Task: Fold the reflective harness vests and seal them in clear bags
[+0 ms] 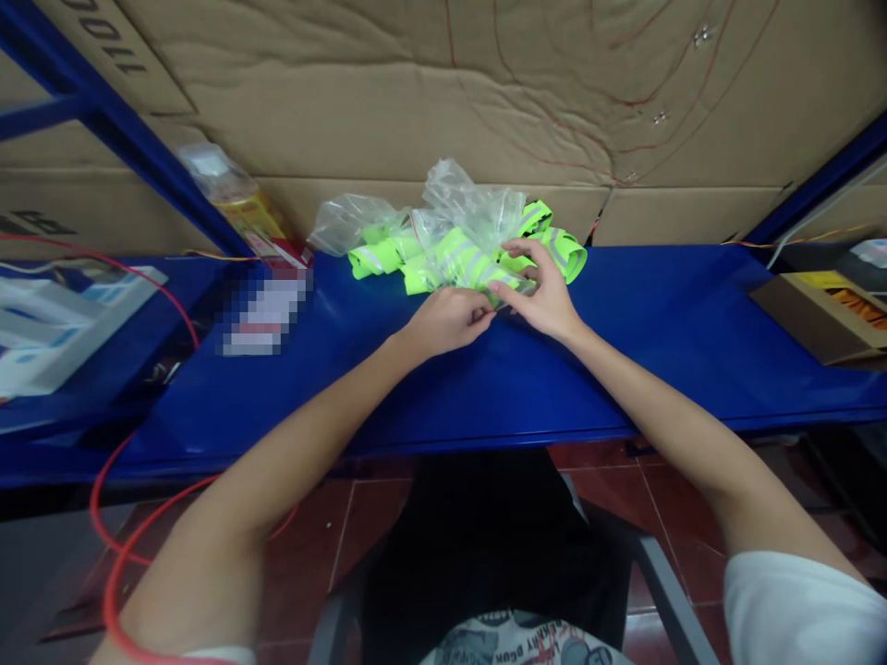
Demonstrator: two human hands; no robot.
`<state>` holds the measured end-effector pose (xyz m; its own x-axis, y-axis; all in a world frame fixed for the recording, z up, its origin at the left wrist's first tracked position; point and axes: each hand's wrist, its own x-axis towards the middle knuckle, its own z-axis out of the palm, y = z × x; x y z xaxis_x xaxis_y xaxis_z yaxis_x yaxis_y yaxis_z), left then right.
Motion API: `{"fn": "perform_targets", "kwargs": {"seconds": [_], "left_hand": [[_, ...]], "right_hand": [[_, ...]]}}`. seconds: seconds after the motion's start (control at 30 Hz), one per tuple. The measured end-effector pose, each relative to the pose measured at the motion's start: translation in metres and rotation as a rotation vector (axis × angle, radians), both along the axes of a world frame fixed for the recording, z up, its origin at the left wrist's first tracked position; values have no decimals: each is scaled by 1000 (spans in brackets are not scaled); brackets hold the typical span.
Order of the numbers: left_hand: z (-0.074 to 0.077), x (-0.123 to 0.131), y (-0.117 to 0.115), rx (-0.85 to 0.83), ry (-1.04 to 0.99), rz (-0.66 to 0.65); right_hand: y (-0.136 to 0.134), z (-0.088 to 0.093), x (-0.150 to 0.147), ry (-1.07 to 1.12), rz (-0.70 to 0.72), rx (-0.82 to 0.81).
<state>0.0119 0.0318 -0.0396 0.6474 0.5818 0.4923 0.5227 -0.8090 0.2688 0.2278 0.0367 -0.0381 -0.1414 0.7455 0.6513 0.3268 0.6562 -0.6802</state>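
Observation:
A clear plastic bag with a neon yellow-green reflective strap (466, 257) inside lies in front of me at mid-table. My left hand (454, 319) has its fingers curled closed at the bag's near edge. Around the right side of the same bag, my right hand (544, 291) bends its thumb and fingers, gripping it near the corner. Behind and beside it are more neon straps (566, 254) with grey reflective stripes, and crumpled clear bags (357, 220). The exact fingertip contact of my left hand is partly hidden.
The blue table (388, 397) backs onto a cardboard wall (360, 120). A bottle with a yellow label (239, 203) stands at back left, near a blurred-out item (260, 319). An open cardboard box (821, 319) is at right. A red hose (103, 517) loops at left.

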Motion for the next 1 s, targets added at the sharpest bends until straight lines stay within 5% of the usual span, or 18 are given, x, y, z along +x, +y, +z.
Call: {"fn": "perform_targets", "kwargs": {"seconds": [0.17,0.27,0.4,0.57,1.0], "left_hand": [[-17,12,2,-137,-318,103],[-19,19,-1,-109,-465,162],[-15,24,-5,-156,-587,144],[-11,12,3,-297,-494,38],[-21,-5,21,-355,-479,0]], "right_hand": [[0,6,2,78,-64,-485],[-4,11,1,4,0,-632],[-10,11,-2,-17,89,-493],[-11,9,5,-422,73,-65],[0,15,22,-634,245,-9]]}}
